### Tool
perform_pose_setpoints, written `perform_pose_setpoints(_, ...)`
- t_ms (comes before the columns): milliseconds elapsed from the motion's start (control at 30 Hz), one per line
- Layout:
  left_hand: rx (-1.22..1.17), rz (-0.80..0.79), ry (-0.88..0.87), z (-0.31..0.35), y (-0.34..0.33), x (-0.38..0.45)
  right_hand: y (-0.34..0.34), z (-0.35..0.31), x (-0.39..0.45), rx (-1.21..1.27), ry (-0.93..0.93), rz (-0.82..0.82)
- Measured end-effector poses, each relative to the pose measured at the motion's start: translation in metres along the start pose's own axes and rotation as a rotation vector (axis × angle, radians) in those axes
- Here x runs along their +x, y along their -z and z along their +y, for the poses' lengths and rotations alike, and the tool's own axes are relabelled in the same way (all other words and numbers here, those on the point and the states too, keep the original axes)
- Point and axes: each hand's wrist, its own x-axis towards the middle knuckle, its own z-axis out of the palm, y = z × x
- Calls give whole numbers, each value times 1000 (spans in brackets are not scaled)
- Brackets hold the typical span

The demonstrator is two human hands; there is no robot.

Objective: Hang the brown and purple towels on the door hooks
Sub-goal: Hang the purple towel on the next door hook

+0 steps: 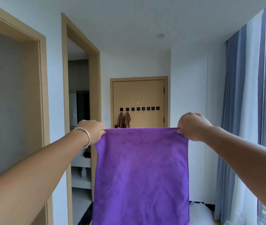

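The purple towel point(142, 172) hangs spread at six o'clock, its top corners pinched by the left hand point(92, 131) and right hand point(192, 126), before the door point(138, 95) at twelve.

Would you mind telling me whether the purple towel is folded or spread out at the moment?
Spread out: the purple towel hangs flat, its top corners pinched by the left hand and right hand.

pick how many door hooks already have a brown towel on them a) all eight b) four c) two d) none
c, two brown towels hang from the two leftmost door hooks, and the other six hooks are bare while both hands hold the purple towel up.
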Motion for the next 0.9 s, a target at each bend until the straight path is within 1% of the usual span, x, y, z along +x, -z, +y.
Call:
perform_pose_setpoints(233,-31,-3,-1,-20,-29,7,-24,-24,15,-1,-1,-24)
perform_pose_setpoints(467,-38,-6,1,-21,-66,41,-64,-34,38,-47,0,-109)
perform_pose_setpoints(700,-19,-6,13,-16,-116,98,-116,-22,99,-28,6,-90)
perform_pose_setpoints(900,-28,-22,46,-12,-158,173,-171,-7,169,-10,2,-59)
